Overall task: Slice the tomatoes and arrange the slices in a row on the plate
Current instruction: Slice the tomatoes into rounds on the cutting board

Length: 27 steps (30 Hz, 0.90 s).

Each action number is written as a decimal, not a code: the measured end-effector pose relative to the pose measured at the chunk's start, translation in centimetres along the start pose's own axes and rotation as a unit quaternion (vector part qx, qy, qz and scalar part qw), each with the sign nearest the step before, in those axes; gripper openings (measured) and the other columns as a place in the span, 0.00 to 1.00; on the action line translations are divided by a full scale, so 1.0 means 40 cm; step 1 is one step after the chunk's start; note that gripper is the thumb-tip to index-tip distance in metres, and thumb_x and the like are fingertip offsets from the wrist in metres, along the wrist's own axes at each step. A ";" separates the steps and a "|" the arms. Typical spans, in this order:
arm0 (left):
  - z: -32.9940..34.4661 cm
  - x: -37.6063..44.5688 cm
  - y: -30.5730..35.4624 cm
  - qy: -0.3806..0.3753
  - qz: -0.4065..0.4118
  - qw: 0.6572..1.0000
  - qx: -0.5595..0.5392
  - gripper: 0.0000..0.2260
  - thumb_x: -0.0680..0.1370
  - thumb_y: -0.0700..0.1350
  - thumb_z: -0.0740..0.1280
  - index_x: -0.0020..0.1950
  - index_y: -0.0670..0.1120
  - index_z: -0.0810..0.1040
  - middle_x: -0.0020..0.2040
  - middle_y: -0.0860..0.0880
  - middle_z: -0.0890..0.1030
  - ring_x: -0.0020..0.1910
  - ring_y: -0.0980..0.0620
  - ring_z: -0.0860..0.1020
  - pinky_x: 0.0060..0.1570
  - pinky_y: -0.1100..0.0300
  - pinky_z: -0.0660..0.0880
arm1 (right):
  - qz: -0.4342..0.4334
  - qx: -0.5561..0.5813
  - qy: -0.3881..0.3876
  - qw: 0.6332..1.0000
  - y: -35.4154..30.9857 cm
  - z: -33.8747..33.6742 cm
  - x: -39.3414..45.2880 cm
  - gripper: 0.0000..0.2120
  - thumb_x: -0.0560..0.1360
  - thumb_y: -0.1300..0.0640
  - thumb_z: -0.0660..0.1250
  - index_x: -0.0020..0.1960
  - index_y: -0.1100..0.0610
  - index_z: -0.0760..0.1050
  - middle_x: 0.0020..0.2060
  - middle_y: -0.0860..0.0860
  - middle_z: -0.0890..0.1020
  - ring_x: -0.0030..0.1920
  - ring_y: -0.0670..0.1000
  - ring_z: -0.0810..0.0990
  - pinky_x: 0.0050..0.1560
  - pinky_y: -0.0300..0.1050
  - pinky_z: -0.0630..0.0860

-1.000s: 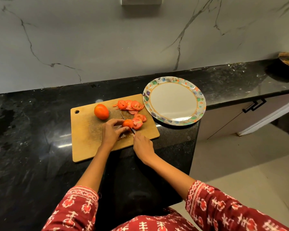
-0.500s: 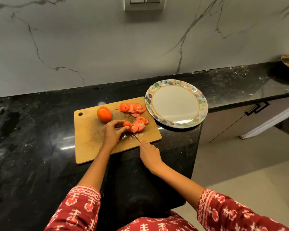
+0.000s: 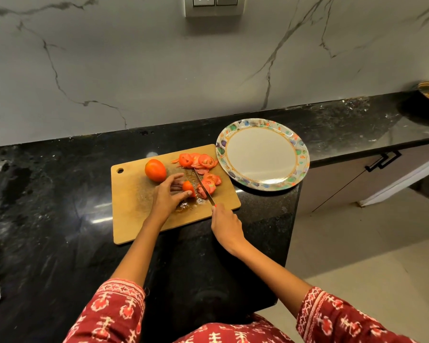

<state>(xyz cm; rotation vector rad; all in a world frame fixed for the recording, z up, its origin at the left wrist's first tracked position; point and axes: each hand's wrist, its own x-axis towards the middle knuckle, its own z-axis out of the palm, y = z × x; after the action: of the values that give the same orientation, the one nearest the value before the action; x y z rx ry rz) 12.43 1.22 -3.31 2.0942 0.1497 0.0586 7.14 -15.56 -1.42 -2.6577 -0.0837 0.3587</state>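
The glossy black stone bench [image 3: 60, 194] is carrying a rectangular light-brown wooden cutting board [image 3: 134, 206], and just right of it a round white plate with a multicoloured patterned rim [image 3: 300, 154] is sitting bare. On the board's far side a whole round orange-red tomato [image 3: 155, 170] is lying, with a pile of cut red tomato slices [image 3: 198, 161] to its right, near the plate. The left hand [image 3: 167, 196] is pinching a small remaining tomato piece [image 3: 188, 186], fingers [image 3: 176, 178] curled around it. The right hand [image 3: 224, 225] is gripping a thin-bladed metal knife [image 3: 203, 185] by its handle, fingers wrapped around it; the blade is lying just right of the held piece, among more slices.
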 end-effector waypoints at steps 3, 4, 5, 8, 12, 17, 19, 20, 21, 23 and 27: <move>-0.013 0.003 0.001 -0.022 0.021 0.996 0.085 0.21 0.69 0.41 0.75 0.60 0.43 0.76 0.54 0.46 0.78 0.49 0.55 0.76 0.41 0.74 0.72 | 0.006 0.018 0.005 1.000 0.002 -0.001 0.003 0.16 0.83 0.53 0.48 0.59 0.62 0.68 0.53 0.59 0.78 0.54 0.61 0.78 0.46 0.51 0.70; -0.016 0.004 0.003 -0.028 0.019 0.993 0.114 0.21 0.68 0.41 0.75 0.59 0.43 0.76 0.54 0.45 0.78 0.48 0.54 0.76 0.42 0.72 0.71 | 0.007 0.021 0.005 1.000 0.003 -0.001 0.004 0.16 0.83 0.53 0.48 0.59 0.62 0.68 0.53 0.59 0.78 0.54 0.61 0.78 0.46 0.50 0.70; -0.017 0.007 0.004 -0.033 0.012 0.990 0.134 0.21 0.67 0.42 0.75 0.59 0.42 0.76 0.54 0.44 0.78 0.48 0.53 0.76 0.43 0.69 0.71 | 0.008 0.024 0.006 1.000 0.004 0.001 0.005 0.16 0.83 0.53 0.48 0.58 0.62 0.69 0.53 0.59 0.79 0.54 0.61 0.78 0.46 0.50 0.70; -0.017 0.013 0.003 -0.056 -0.041 0.981 0.179 0.25 0.66 0.41 0.75 0.61 0.42 0.72 0.56 0.42 0.77 0.50 0.50 0.76 0.45 0.60 0.74 | 0.011 0.036 0.003 0.999 0.004 0.005 0.008 0.16 0.83 0.53 0.48 0.58 0.62 0.69 0.52 0.59 0.79 0.53 0.61 0.78 0.48 0.53 0.72; -0.002 0.015 0.005 -0.090 -0.073 0.952 0.283 0.32 0.66 0.45 0.76 0.66 0.44 0.66 0.63 0.43 0.72 0.61 0.45 0.72 0.58 0.52 0.73 | 0.015 0.042 0.003 0.999 0.001 0.001 0.016 0.16 0.83 0.53 0.48 0.59 0.62 0.69 0.52 0.60 0.79 0.54 0.62 0.78 0.47 0.52 0.72; 0.013 0.015 0.038 -0.065 -0.029 0.919 0.388 0.26 0.70 0.50 0.72 0.65 0.47 0.70 0.61 0.45 0.75 0.60 0.45 0.72 0.56 0.51 0.70 | 0.016 0.049 -0.002 0.999 -0.010 -0.003 0.023 0.16 0.83 0.53 0.48 0.58 0.63 0.69 0.52 0.60 0.79 0.53 0.62 0.78 0.47 0.52 0.71; 0.011 0.019 0.044 -0.066 -0.033 0.929 0.362 0.24 0.69 0.48 0.73 0.64 0.47 0.72 0.60 0.45 0.75 0.59 0.46 0.73 0.57 0.51 0.70 | 0.016 0.055 -0.001 0.998 -0.013 -0.006 0.023 0.16 0.83 0.53 0.48 0.58 0.63 0.69 0.51 0.60 0.79 0.53 0.62 0.78 0.45 0.51 0.70; 0.010 0.021 0.043 -0.062 -0.040 0.949 0.306 0.24 0.68 0.45 0.74 0.63 0.46 0.73 0.59 0.45 0.76 0.58 0.47 0.74 0.56 0.53 0.71 | 0.016 0.060 -0.001 0.998 -0.014 -0.009 0.022 0.16 0.83 0.53 0.48 0.57 0.63 0.69 0.51 0.60 0.79 0.53 0.62 0.78 0.45 0.51 0.70; 0.011 0.022 0.040 -0.055 -0.046 0.970 0.232 0.23 0.68 0.42 0.74 0.61 0.45 0.74 0.59 0.45 0.76 0.56 0.48 0.75 0.53 0.55 0.73 | 0.016 0.066 -0.001 0.998 -0.014 -0.011 0.021 0.17 0.83 0.53 0.48 0.57 0.63 0.69 0.51 0.60 0.79 0.53 0.62 0.78 0.46 0.51 0.70; 0.011 0.017 0.030 -0.044 -0.059 0.993 0.098 0.22 0.67 0.37 0.74 0.59 0.45 0.74 0.57 0.45 0.76 0.55 0.49 0.75 0.51 0.58 0.75 | 0.014 0.075 -0.001 0.997 -0.019 -0.017 0.019 0.17 0.83 0.52 0.48 0.57 0.62 0.70 0.51 0.60 0.79 0.52 0.61 0.78 0.47 0.52 0.71; 0.004 -0.007 0.000 -0.030 -0.051 0.998 0.008 0.23 0.66 0.35 0.75 0.55 0.50 0.71 0.57 0.46 0.75 0.56 0.47 0.75 0.55 0.52 0.75 | -0.002 0.064 -0.010 0.998 -0.035 -0.011 0.001 0.17 0.83 0.52 0.48 0.58 0.62 0.70 0.51 0.59 0.79 0.53 0.61 0.78 0.47 0.51 0.71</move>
<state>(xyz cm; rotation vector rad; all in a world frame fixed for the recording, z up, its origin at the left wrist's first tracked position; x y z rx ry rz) 12.18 1.03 -3.39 2.0976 0.2210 -0.0670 7.29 -14.50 -0.43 -2.5275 -0.0693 0.3768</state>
